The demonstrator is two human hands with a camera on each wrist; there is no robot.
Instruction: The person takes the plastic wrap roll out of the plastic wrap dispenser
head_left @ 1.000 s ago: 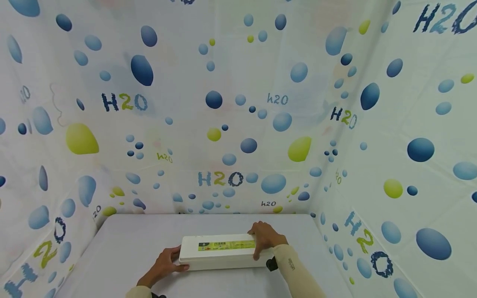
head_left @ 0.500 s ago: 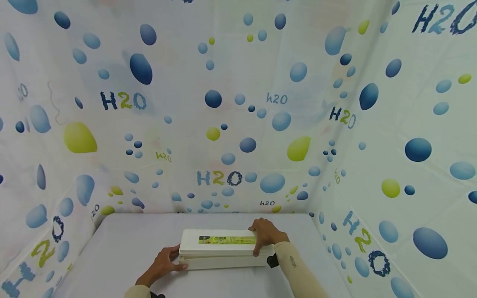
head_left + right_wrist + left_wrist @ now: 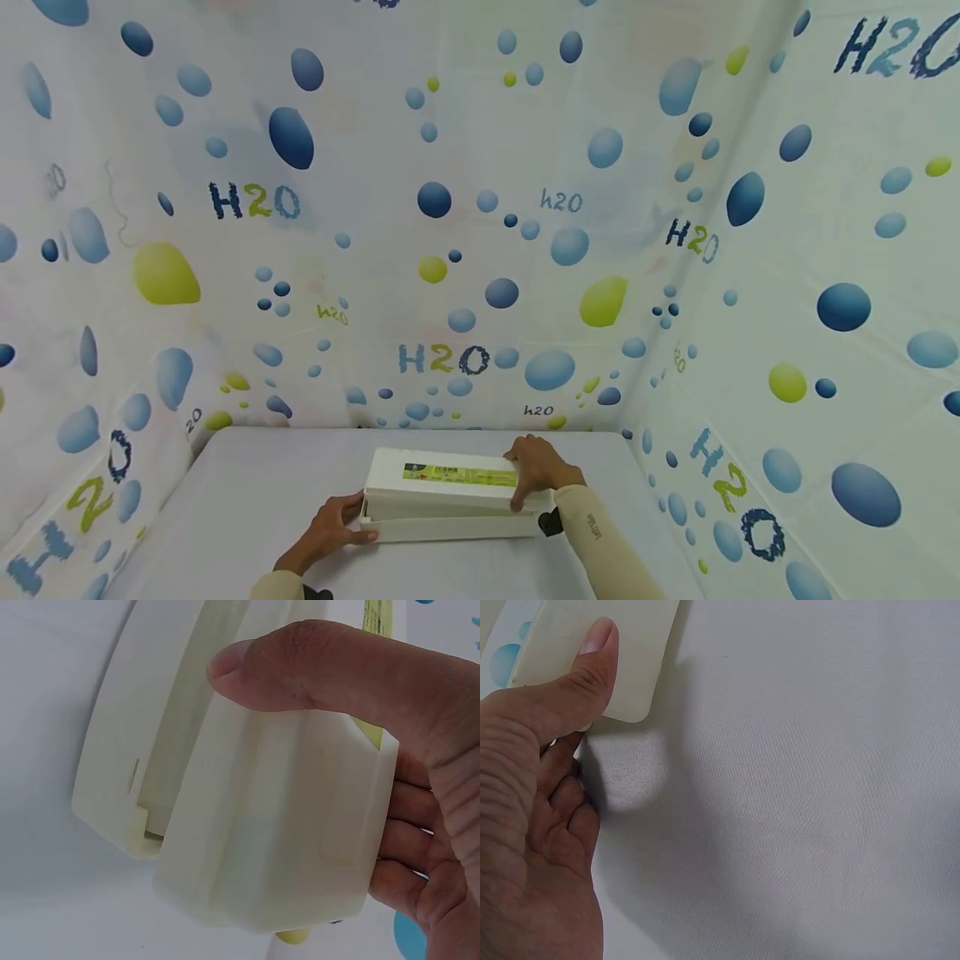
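Note:
A long white plastic box lies across the table, its lid [image 3: 390, 467] raised and tilted above the base [image 3: 450, 529]. On the lid's top is a yellow-green label [image 3: 459, 475]. My right hand [image 3: 542, 467] grips the lid near its right end, thumb on the front side and fingers behind, as the right wrist view also shows. At the left end my left hand [image 3: 330, 527] holds the base, with the thumb [image 3: 592, 675] on its front face. A gap shows between lid and base [image 3: 112, 765], wider at the left; what lies inside is hidden.
A white cloth covers the table [image 3: 285, 467]. Around it on the back and both sides hang white sheets [image 3: 375, 292] printed with blue and green drops and "H2O". Dark wrist-worn pieces [image 3: 550, 523] sit at both wrists.
The lid was seated on the base; it has lifted and tipped back, opening a gap along the front. My right hand rose slightly with it, while my left hand stayed on the base.

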